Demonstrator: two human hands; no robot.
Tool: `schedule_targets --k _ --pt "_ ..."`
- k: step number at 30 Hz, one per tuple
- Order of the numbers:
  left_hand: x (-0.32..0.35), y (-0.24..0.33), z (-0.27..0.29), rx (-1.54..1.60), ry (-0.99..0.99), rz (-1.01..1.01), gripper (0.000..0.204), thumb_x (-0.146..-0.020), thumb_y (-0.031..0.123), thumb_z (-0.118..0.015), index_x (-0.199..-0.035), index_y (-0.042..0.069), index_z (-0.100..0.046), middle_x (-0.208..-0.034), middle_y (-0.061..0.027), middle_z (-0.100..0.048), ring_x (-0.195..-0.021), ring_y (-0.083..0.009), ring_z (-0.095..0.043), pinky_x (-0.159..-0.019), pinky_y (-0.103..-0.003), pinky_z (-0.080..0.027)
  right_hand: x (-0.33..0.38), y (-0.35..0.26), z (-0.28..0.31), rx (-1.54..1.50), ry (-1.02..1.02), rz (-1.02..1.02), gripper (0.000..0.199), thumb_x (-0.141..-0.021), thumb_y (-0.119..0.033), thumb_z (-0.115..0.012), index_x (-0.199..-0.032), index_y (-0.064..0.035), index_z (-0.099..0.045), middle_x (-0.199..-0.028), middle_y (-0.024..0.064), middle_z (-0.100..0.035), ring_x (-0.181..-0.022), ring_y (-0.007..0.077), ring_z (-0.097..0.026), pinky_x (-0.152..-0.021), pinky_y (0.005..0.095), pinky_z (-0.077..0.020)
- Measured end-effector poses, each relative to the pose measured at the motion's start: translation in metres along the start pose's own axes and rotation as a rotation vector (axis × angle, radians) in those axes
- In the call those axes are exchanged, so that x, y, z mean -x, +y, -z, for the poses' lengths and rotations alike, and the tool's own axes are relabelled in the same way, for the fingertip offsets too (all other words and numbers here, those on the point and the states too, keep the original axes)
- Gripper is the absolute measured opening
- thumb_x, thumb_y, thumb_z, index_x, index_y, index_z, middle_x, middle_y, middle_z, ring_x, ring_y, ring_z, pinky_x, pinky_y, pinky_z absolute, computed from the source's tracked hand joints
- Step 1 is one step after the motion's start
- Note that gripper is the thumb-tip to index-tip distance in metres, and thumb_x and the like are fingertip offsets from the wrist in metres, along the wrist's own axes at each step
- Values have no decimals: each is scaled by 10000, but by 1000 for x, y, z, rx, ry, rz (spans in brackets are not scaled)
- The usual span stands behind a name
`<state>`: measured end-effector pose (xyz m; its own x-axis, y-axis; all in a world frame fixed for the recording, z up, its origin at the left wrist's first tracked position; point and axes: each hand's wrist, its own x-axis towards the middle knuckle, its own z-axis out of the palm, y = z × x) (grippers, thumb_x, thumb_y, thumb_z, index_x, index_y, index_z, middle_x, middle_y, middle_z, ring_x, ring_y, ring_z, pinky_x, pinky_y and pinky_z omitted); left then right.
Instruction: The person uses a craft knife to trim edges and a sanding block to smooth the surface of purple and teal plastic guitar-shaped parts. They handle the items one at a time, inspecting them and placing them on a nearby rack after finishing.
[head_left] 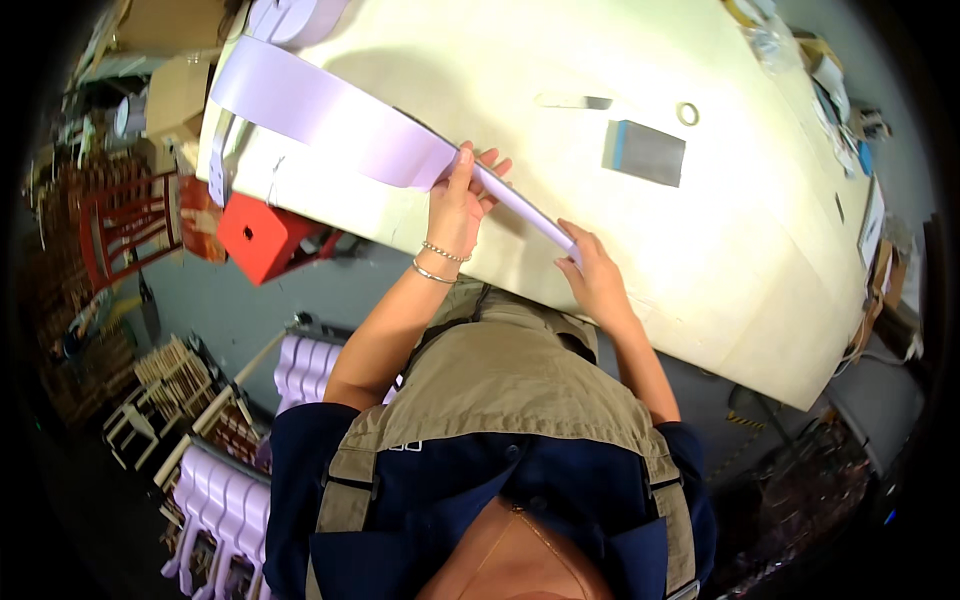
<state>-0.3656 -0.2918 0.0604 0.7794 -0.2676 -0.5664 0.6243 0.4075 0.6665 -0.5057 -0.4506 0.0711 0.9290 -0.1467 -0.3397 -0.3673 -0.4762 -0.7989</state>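
A lilac painted piece stretches across the near left of the table, with a broad curved band on one side and a long narrow strip on the other. My left hand holds it where band and strip meet, the thumb on its surface and the other fingers partly spread past its edge. At the strip's near right end, my right hand grips it between thumb and fingers. Beyond the hands lie a grey block with a blue end, a slim flat tool with a dark tip and a small ring.
The pale table ends just in front of my body. Another lilac piece sits at its far left. A red box-shaped object and a red wooden chair stand left. Racked lilac parts are at lower left.
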Motion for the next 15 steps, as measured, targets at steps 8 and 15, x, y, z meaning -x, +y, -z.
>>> schedule_targets --k 8,15 --pt "10 9 11 -106 -322 -18 451 -882 49 -574 -1268 30 -341 -1210 -135 -491 -1129 -298 -534 -911 -411 -494 40 -34 -36 461 779 535 280 -707 -111 -724 -968 -62 -637 -878 87 -615 -765 268 -591 -667 355 -486" --pt "71 32 -37 -59 -924 251 370 -876 50 -583 -1197 91 -404 -1143 -106 -538 -1172 -322 -507 -977 -440 -460 91 -84 -116 -1053 570 -22 880 -773 -185 -733 -1431 -75 -160 -1344 129 -391 -1265 235 -387 -1026 399 -364"
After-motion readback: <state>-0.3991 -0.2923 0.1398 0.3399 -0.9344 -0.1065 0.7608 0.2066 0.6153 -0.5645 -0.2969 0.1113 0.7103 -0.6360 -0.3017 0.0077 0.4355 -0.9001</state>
